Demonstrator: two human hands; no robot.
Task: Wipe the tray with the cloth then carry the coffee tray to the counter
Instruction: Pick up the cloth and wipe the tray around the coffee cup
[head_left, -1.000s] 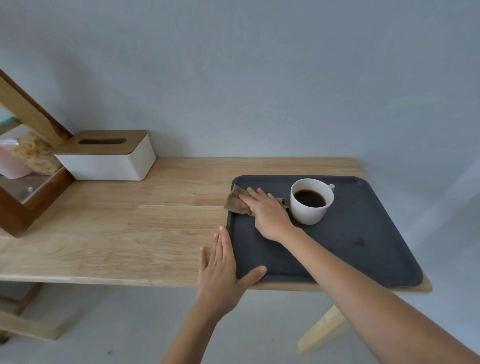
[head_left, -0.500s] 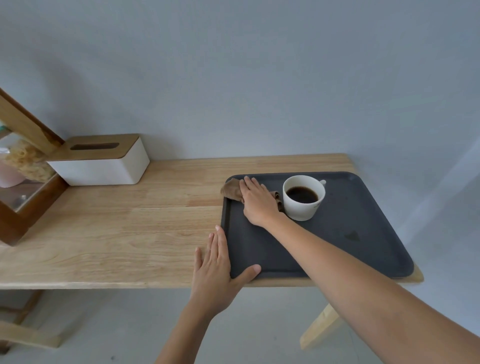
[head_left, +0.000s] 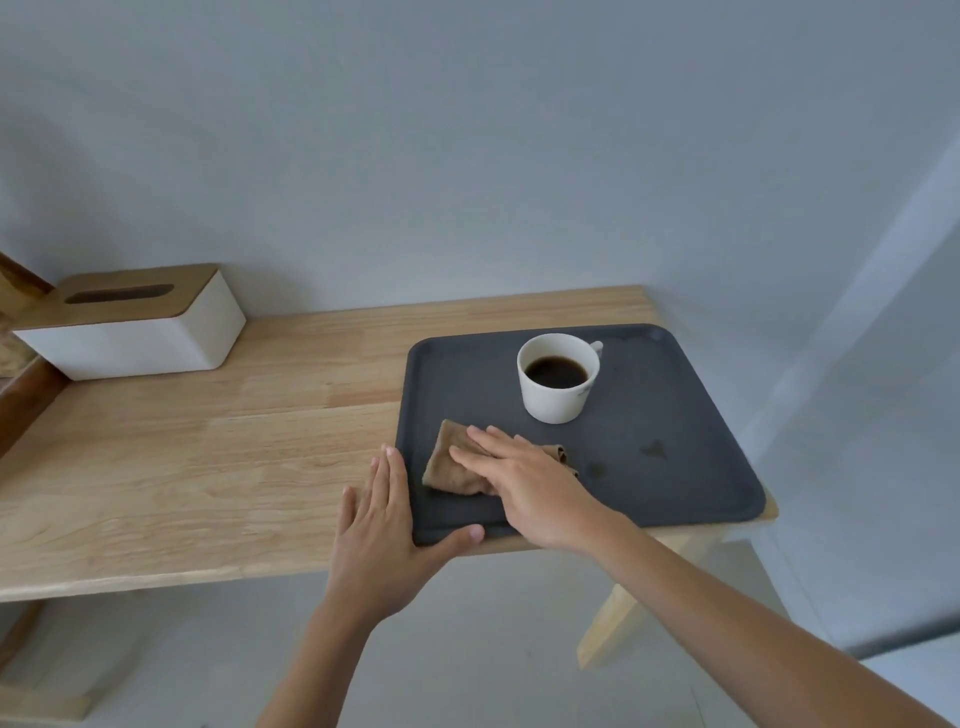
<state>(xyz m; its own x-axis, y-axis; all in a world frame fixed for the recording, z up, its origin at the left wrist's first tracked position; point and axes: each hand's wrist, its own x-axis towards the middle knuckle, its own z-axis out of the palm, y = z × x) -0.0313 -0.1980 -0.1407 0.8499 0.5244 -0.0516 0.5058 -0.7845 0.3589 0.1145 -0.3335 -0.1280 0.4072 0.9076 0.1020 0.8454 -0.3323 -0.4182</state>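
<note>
Our right hand (head_left: 524, 486) has slid the soft cloth (head_left: 452, 467) from beside the cup (head_left: 558, 376) to lower centre, fingers flat, pressing without gripping; our open left hand (head_left: 379, 530) braces the stiff tray (head_left: 675, 415).

Soft, even daylight fills the frame, dim rather than bright, with a cool grey-blue cast on the wall (head_left: 467, 156). No hard shadows: only a faint dark band under the tissue box (head_left: 130, 327) at the left of the frame and a soft shade beneath the right hand (head_left: 530, 488) on the dark tray (head_left: 675, 415). The tray's matte surface shows a weak sheen near its upper right corner; the coffee (head_left: 556, 371) reflects almost nothing. A paler vertical strip runs down the wall at the right edge. The wide lens bends the table (head_left: 208, 467) edge and stretches the forearms toward the lower corners. Focus is fair at centre, slightly soft overall.
</note>
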